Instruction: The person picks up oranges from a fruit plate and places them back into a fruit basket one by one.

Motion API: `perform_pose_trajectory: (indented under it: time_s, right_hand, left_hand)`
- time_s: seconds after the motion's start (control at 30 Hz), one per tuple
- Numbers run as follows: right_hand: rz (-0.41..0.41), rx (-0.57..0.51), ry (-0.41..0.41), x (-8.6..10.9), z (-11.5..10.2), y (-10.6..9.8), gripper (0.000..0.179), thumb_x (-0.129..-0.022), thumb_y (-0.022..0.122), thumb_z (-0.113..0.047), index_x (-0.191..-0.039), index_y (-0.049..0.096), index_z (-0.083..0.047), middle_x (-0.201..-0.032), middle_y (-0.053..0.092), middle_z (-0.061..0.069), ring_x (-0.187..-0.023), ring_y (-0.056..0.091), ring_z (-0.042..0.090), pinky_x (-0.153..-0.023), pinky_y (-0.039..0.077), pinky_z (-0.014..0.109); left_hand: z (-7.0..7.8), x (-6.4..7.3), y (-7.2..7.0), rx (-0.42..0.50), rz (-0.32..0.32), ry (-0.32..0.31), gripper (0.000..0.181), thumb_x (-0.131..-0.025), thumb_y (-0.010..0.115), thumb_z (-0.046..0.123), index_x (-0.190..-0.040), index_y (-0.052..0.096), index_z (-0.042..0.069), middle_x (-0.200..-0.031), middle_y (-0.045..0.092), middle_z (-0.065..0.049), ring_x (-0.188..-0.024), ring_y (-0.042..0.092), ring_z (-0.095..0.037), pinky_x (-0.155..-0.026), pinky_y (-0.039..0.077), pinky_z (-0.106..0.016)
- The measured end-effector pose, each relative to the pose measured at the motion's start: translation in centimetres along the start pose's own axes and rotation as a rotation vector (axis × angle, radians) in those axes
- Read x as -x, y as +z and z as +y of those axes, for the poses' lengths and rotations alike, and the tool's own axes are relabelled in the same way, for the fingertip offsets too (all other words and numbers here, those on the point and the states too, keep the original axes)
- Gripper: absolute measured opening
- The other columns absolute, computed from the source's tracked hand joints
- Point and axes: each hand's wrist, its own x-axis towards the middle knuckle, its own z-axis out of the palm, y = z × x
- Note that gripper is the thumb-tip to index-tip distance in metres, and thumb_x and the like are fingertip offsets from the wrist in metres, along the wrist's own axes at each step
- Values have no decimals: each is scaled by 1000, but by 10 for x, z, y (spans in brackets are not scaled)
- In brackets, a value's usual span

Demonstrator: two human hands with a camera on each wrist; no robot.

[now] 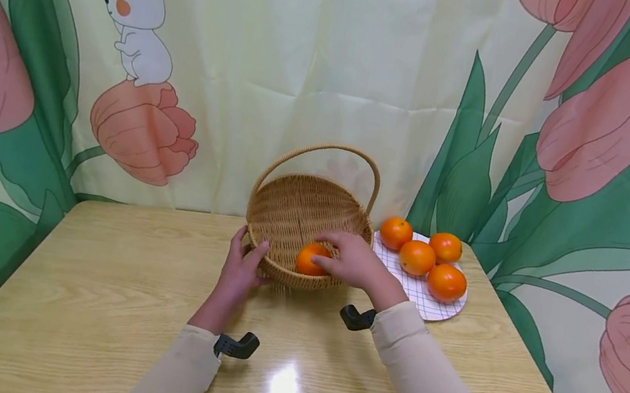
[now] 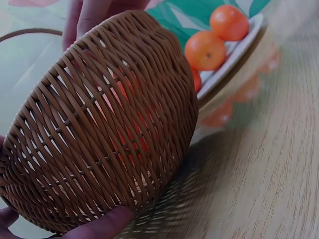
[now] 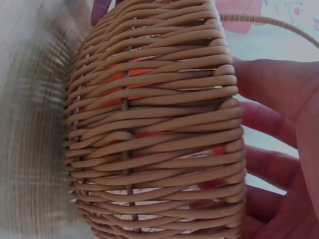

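Note:
A brown wicker basket with a tall arched handle stands at the back of the table, its inside facing me. My left hand grips its left side, thumb and fingers spread around the wall; in the left wrist view the basket wall fills much of the picture. Over the front rim reaches my right hand, holding an orange inside the basket with thumb and fingers. Through the weave, the right wrist view shows parts of that orange; the rim partly hides the right fingers.
Right of the basket lies a round plate with a checked pattern, carrying several oranges. A curtain printed with tulips and a rabbit hangs right behind the wooden table.

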Motion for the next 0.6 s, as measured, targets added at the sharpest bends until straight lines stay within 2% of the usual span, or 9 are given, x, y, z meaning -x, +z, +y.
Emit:
perform_pose_trajectory:
  time_s: [0.13,0.33,0.6]
  right_hand:
    - [62,-13,22,3,2,-5,40,-86,60,-39,-120,59,-20,-122,59,0,-113,55,21,-96,45,41]
    - [201,-20,27,12,14,-6,32,-87,59,-38,-114,62,-21,-116,63,-1,-111,56,19,-95,46,39]
    - [398,-56,56,28,38,1,27,-87,59,-33,-109,64,-18,-111,63,-1,-106,56,18,-91,48,39]
  left_hand:
    - [2,-1,2,12,-9,-1,66,-89,55,38,-140,14,42,-147,19,-12,-128,34,-41,-80,50,-54]
    - [3,0,3,18,-27,-7,64,-92,52,36,-141,12,40,-148,17,-13,-129,34,-38,-82,49,-55]
    - [0,-3,-3,28,-61,-10,72,-85,56,48,-141,10,41,-148,17,-12,-130,34,-35,-83,48,-57]
